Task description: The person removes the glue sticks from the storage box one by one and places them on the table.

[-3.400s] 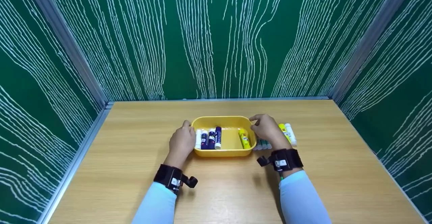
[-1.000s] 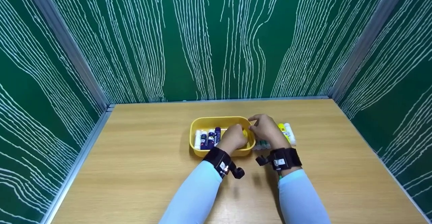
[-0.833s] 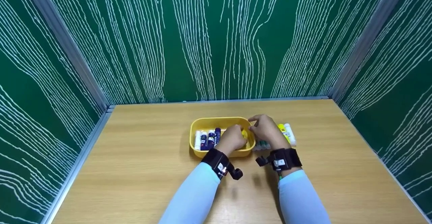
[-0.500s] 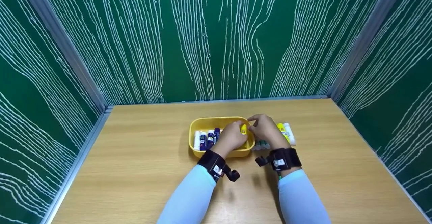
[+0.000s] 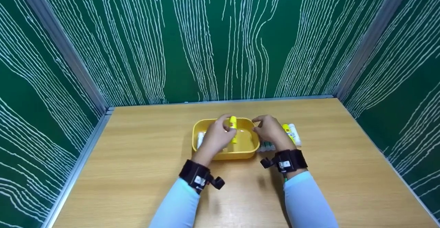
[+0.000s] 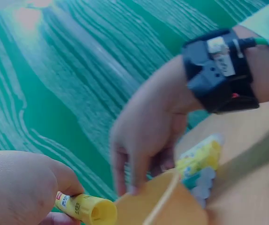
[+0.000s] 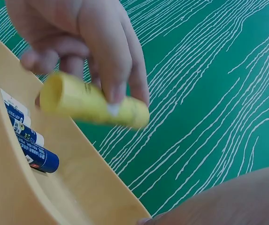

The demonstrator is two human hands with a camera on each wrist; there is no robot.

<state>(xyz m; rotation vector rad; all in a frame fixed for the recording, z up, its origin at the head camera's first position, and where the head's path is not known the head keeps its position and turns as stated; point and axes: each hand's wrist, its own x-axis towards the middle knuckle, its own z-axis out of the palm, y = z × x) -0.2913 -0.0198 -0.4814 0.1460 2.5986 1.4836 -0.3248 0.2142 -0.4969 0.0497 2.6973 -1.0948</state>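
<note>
A yellow glue stick (image 5: 233, 122) is pinched between the thumb and fingers of my left hand (image 5: 216, 135), raised above the yellow plastic basket (image 5: 237, 156). My right hand (image 5: 270, 128) holds the basket's right rim between thumb and fingers. Inside the basket, at its left end, a white glue stick (image 5: 200, 139) shows beside my left hand, which hides the others in the head view. The right wrist view shows dark blue glue sticks (image 7: 40, 157) with white caps lying there side by side. In that view the held yellow glue stick (image 7: 94, 103) is tilted and slightly blurred.
Right of the basket, a yellow glue stick (image 5: 288, 132) and a white one (image 5: 295, 134) lie on the wooden table (image 5: 137, 159). Green items with pale ends (image 5: 266, 146) lie partly under my right hand. Green walls with white streaks enclose the table's back and sides.
My left hand let go of the basket's left rim, reached into its right side, took the yellow glue stick and lifted it up and leftward. My right hand stays at the rim.
</note>
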